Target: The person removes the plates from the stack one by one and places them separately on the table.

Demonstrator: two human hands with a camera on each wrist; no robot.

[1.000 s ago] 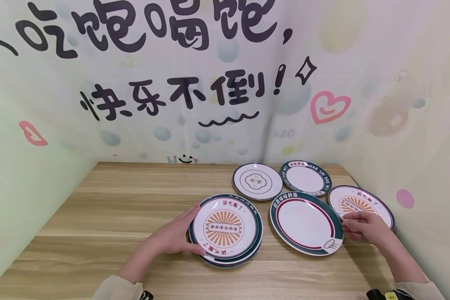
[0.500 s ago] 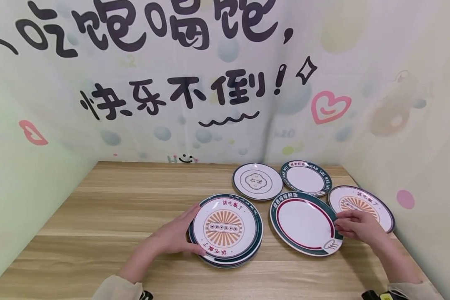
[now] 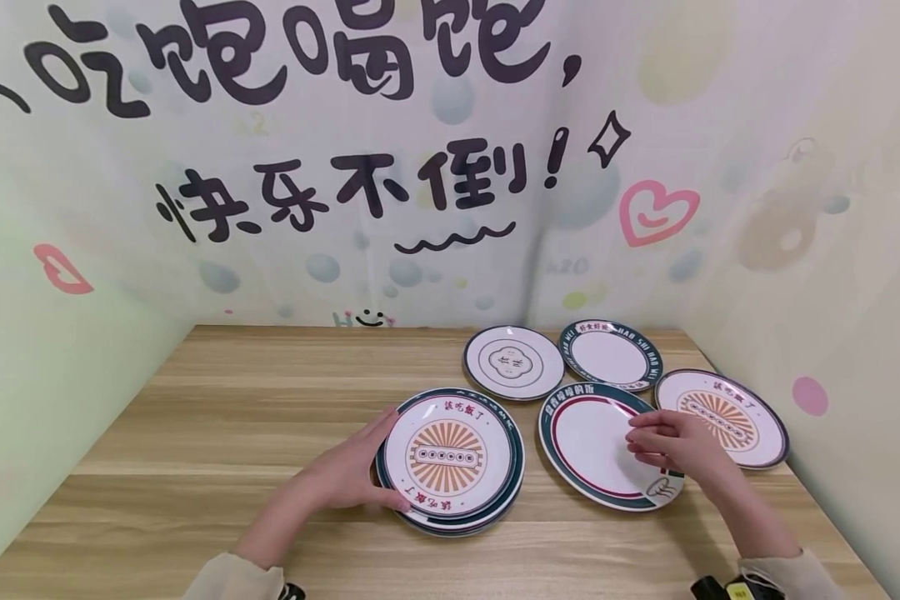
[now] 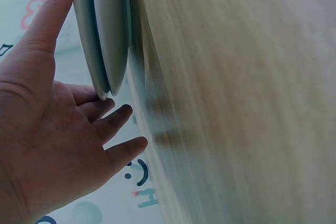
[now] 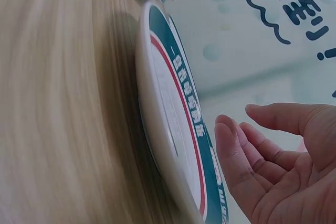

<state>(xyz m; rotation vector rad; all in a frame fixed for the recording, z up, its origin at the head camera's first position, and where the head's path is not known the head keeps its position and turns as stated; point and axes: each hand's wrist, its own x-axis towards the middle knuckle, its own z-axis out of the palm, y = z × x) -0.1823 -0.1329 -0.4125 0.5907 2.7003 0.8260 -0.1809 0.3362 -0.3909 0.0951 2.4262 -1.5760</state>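
A stack of plates (image 3: 447,458) stands at the table's middle, topped by a plate with an orange sunburst. My left hand (image 3: 348,471) rests against the stack's left side, thumb at the near rim and the other fingers spread along the edge. In the left wrist view, the fingers (image 4: 121,153) are mostly straight beside the plates' rims (image 4: 100,35). My right hand (image 3: 675,446) hovers over the right part of a large green-rimmed plate (image 3: 600,442) with a red inner ring. In the right wrist view, its thumb and fingers are loosely bent and apart, holding nothing.
Behind lie a small white plate (image 3: 498,381) with a dark rim and a green-banded plate (image 3: 609,358). Another sunburst plate (image 3: 750,417) lies at the right near the side wall. Bare wooden table (image 3: 217,433) extends to the left. A printed cloth (image 3: 285,283) hangs behind.
My right hand has moved left, from beside the right sunburst plate to above the large green-rimmed plate. The left hand and the stack stay where they were.
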